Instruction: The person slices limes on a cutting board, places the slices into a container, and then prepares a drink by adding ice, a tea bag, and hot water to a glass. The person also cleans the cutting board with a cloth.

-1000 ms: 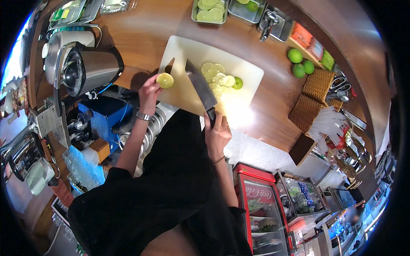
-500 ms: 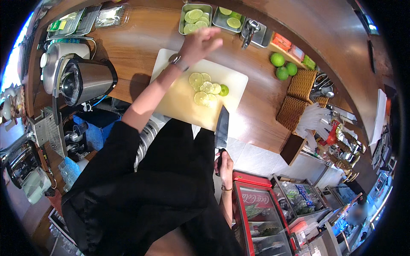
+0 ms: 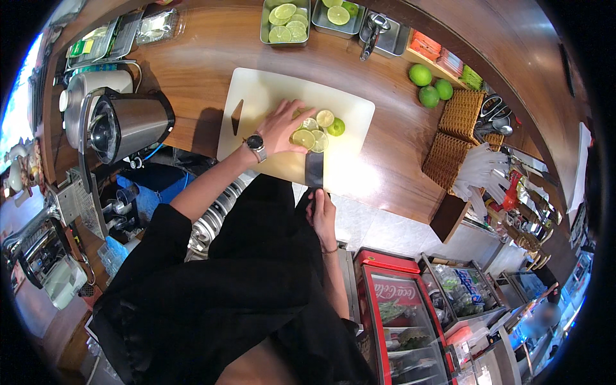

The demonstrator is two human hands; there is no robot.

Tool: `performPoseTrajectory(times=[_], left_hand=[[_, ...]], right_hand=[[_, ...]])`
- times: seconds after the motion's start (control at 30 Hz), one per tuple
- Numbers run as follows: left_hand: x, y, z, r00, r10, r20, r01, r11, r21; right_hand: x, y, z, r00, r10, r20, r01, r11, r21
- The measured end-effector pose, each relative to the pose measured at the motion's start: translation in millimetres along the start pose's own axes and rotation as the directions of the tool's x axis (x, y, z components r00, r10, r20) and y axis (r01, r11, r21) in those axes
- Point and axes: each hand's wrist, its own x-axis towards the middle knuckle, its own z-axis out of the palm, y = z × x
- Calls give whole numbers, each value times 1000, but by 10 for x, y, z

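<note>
My left hand (image 3: 285, 128), with a watch at the wrist, is open on the white cutting board (image 3: 350, 109). Its fingers are spread over and beside several round lime slices (image 3: 319, 140), fingertips touching or just above them. A green-skinned lime piece (image 3: 335, 126) lies to the right of the slices. My right hand (image 3: 323, 215) is closed round the dark handle of a wide-bladed kitchen knife (image 3: 314, 170). The blade points away from me across the board's near edge, its tip close to the nearest slices and my left fingers.
Metal containers (image 3: 285, 44) at the back hold lime slices. Another holds a metal hand tool (image 3: 370, 38). Whole limes (image 3: 428, 97) and wicker baskets (image 3: 444, 157) stand at right, a steel-bodied appliance (image 3: 138, 122) at left. A red-framed glass-door fridge (image 3: 391, 256) is at lower right.
My left hand has come back from near the metal containers down onto the slices. The slices are bunched closer together. The knife has moved left, toward the slices.
</note>
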Motion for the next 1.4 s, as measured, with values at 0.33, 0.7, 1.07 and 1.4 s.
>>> performPoseTrajectory(times=[0.33,0.7,1.07,1.4], left_hand=[[-357,-119,-18,964,-176,-200,115,952,-282],[779,-774,-1292,898,-53,-437,18,996,-84],[1273,-1001,-1182,924,-113,-366,221,938,268],[1581,-1018,-1176,948,-24,-318,126,944,304]], right_hand=[[161,-285,235,996,-74,46,81,981,-176],[1074,-2053,543,975,-186,125,202,971,-127],[380,-2059,-22,966,169,197,-171,985,-3],[574,-2033,96,971,58,232,-121,956,267]])
